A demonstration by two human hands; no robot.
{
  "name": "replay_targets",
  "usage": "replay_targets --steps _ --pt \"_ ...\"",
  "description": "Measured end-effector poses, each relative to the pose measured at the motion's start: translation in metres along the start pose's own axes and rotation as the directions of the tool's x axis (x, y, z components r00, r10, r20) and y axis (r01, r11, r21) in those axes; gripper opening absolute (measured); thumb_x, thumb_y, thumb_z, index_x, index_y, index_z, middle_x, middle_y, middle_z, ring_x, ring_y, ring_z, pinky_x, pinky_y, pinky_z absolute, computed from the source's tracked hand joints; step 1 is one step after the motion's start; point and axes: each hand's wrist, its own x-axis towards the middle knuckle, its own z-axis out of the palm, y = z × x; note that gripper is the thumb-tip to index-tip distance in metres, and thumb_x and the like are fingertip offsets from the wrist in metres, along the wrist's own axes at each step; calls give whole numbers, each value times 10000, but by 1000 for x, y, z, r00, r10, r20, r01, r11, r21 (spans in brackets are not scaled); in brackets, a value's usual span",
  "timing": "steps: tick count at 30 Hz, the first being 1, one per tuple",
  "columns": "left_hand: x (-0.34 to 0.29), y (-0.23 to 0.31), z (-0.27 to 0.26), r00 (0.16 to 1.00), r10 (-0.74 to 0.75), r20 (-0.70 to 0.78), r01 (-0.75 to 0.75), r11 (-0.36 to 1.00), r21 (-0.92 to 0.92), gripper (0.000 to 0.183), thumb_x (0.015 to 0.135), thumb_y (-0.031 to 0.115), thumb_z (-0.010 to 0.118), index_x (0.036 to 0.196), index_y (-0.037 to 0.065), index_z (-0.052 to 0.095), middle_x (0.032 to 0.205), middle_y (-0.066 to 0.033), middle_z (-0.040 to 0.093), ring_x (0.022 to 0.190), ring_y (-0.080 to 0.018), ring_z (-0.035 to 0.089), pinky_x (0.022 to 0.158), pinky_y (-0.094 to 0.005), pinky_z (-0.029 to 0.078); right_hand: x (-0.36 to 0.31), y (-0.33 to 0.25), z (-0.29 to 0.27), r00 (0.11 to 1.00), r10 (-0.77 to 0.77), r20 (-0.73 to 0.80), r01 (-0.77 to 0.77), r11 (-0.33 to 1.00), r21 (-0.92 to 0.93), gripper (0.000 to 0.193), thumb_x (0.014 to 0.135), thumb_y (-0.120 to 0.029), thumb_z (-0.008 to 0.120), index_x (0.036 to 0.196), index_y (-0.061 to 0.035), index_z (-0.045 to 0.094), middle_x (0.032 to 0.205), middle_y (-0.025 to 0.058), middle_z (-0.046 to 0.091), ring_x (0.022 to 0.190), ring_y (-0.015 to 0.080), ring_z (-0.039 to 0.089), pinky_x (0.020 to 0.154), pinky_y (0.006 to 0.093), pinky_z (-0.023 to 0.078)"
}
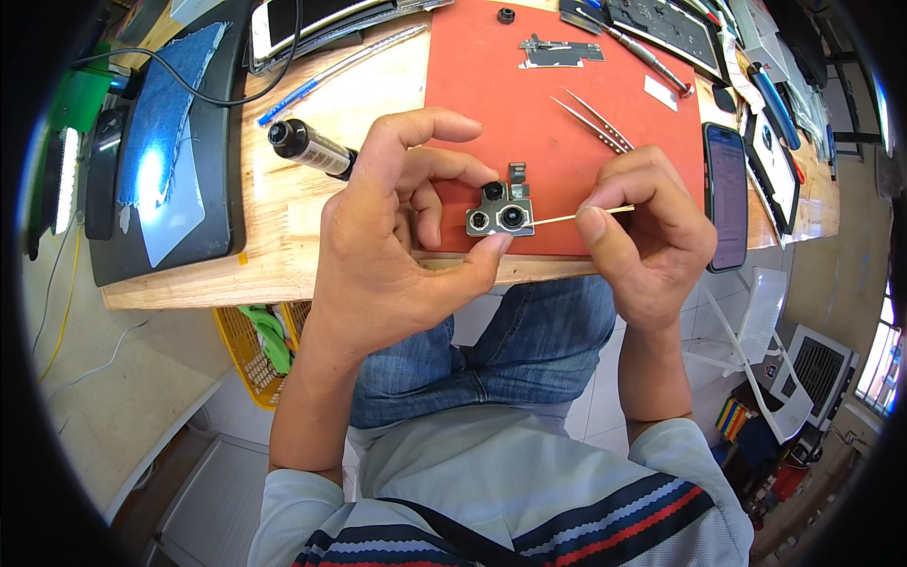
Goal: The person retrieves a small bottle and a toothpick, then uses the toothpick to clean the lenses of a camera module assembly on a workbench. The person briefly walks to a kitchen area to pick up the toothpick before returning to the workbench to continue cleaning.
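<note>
Pinching, left hand (364,227): camera module (495,218) is held over the red mat (491,104) by thumb and finger
Thin stick (557,218): tip's seen right by the module's edge, contact can't be told tbh
Right hand (652,236): stick's pinched that way too

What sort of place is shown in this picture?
Probably an electronics repair workplace: the left hand holds a small three-lens camera module above a red mat, with metal tweezers and a slim screwdriver beyond.
</note>
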Motion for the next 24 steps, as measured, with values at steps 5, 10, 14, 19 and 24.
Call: replay_targets --steps 5,10,14,19,24 --pt "0 2 0 1000 -26 3 26 1000 -14 717 696 -63 824 1313 63 481 1072 -81 714 668 25 404 533 -90 316 0 1 -7 1000 19 -19 -16 994 110 90 815 35 740 857 34 661 879 87 615 739 110 548 627 228 418" --pt "0 5 1 999 -38 -9 38 999 3 670 714 -40 818 1294 58 495 1048 -55 715 657 21 392 523 -104 301 16 -11 -7 994 -95 -52 99 990 101 83 815 35 730 858 38 658 872 96 643 808 147 579 720 267 457" --pt "-1 2 4 999 -33 -18 32 999 -35 669 710 -28 828 1291 55 505 1025 -36 714 627 10 392 536 -138 333 37 -40 6 983 -184 -12 185 982 41 126 857 -67 716 859 22 627 869 98 590 799 154 539 751 275 422" --pt "0 10 1 999 -40 14 40 999 16 586 774 91 800 1278 100 501 963 -74 725 743 -169 712 674 -299 574 62 -69 29 944 -317 89 320 947 -16 96 830 -12 711 872 37 639 870 96 601 815 162 551 752 281 426" --pt "-1 9 -1 999 -19 27 18 1000 23 592 784 108 793 1282 84 474 975 -82 720 796 -215 746 715 -334 596 82 -76 55 910 -361 203 389 913 -123 80 826 3 714 869 34 653 854 76 642 795 138 554 729 274 421"
